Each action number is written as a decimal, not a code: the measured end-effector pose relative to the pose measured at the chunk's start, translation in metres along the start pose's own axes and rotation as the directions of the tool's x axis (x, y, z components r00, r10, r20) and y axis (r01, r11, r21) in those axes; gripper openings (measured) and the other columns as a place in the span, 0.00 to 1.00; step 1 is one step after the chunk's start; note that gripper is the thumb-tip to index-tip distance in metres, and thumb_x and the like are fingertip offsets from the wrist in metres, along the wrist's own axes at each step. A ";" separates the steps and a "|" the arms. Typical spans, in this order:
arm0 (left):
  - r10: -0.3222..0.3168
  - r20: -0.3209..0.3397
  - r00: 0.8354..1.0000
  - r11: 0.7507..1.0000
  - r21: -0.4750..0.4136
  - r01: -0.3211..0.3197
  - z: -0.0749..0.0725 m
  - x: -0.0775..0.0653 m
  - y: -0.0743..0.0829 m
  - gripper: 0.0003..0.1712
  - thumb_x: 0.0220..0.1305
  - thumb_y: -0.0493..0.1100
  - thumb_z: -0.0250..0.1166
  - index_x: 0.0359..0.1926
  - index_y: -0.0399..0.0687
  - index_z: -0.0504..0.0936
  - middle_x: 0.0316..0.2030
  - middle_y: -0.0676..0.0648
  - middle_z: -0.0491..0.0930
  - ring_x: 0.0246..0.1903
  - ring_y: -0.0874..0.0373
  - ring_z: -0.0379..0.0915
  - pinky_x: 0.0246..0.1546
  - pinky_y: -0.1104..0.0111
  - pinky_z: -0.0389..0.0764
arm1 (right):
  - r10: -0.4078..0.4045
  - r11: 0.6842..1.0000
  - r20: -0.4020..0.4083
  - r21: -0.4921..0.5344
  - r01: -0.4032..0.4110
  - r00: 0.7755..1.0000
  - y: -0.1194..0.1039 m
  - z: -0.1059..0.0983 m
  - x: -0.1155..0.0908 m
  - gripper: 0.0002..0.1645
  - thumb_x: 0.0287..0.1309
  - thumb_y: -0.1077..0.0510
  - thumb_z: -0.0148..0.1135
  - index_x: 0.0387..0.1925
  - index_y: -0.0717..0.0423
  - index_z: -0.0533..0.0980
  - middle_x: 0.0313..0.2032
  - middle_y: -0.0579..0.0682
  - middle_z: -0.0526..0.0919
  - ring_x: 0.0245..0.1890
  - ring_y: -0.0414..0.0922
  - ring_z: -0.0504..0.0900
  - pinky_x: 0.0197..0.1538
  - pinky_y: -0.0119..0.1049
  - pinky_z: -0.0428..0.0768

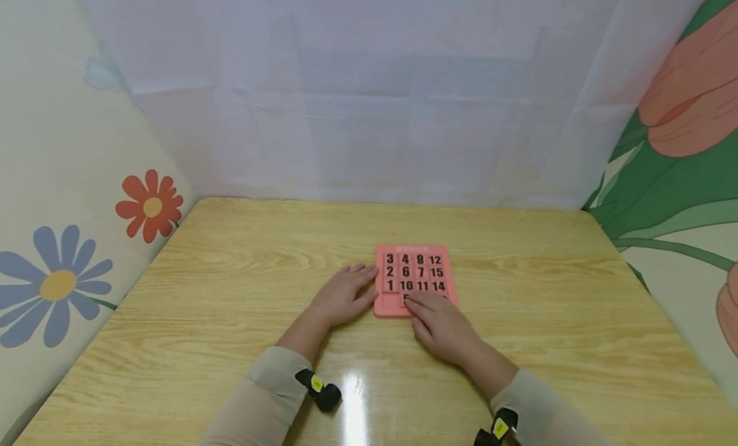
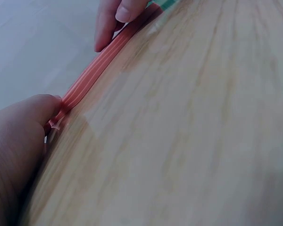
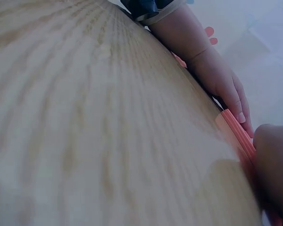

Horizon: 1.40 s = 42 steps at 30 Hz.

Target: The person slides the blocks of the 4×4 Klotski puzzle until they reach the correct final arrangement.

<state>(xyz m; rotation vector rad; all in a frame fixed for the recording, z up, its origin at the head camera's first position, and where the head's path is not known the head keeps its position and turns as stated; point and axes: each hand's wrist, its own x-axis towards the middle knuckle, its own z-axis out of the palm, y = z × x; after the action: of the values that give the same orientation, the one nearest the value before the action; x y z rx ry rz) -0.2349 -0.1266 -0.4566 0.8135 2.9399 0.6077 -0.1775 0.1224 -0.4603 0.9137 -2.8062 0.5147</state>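
Note:
A pink number slide puzzle [image 1: 415, 274] lies flat on the table, its black-numbered tiles set in rows. Along its left edge rests my left hand [image 1: 343, 297], fingers fairly straight, thumb against the frame's side. My right hand [image 1: 445, 329] reaches over the bottom row, fingertips touching the tiles near the 5 and covering those to its right. At the bottom-left corner a slot shows no tile. In the left wrist view the puzzle's side [image 2: 96, 66] appears edge-on between both hands. The right wrist view also shows the pink edge [image 3: 238, 132] between the hands.
The wood-grain table [image 1: 230, 260] extends around the puzzle on all sides. A white cloth [image 1: 369, 113] hangs behind it, and flower-printed sheets stand at left and right. Each sleeve carries a black wrist camera [image 1: 326, 396].

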 end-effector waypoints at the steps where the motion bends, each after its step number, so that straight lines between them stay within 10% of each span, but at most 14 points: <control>1: 0.000 -0.001 1.000 1.000 0.000 0.000 0.000 0.000 0.000 0.34 0.73 0.56 0.51 0.72 0.45 0.63 0.71 0.46 0.64 0.74 0.46 0.55 0.77 0.52 0.51 | -0.007 1.000 -0.005 -0.002 0.007 1.000 0.001 0.000 -0.001 0.24 0.68 0.52 0.53 0.62 0.55 0.75 0.64 0.53 0.76 0.66 0.51 0.73 0.72 0.48 0.68; 42: 0.002 -0.004 1.000 1.000 0.020 -0.002 0.000 0.000 0.001 0.33 0.72 0.55 0.52 0.72 0.44 0.64 0.71 0.45 0.66 0.73 0.46 0.56 0.77 0.53 0.52 | -0.010 0.999 0.009 0.034 0.010 1.000 -0.015 0.009 0.005 0.27 0.68 0.53 0.52 0.65 0.57 0.72 0.66 0.53 0.73 0.68 0.52 0.71 0.73 0.49 0.65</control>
<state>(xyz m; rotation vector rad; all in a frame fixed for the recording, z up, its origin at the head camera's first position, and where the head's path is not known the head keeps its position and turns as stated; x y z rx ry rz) -0.2344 -0.1260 -0.4558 0.8179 2.9540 0.5821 -0.1729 0.1044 -0.4633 0.9388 -2.8082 0.5593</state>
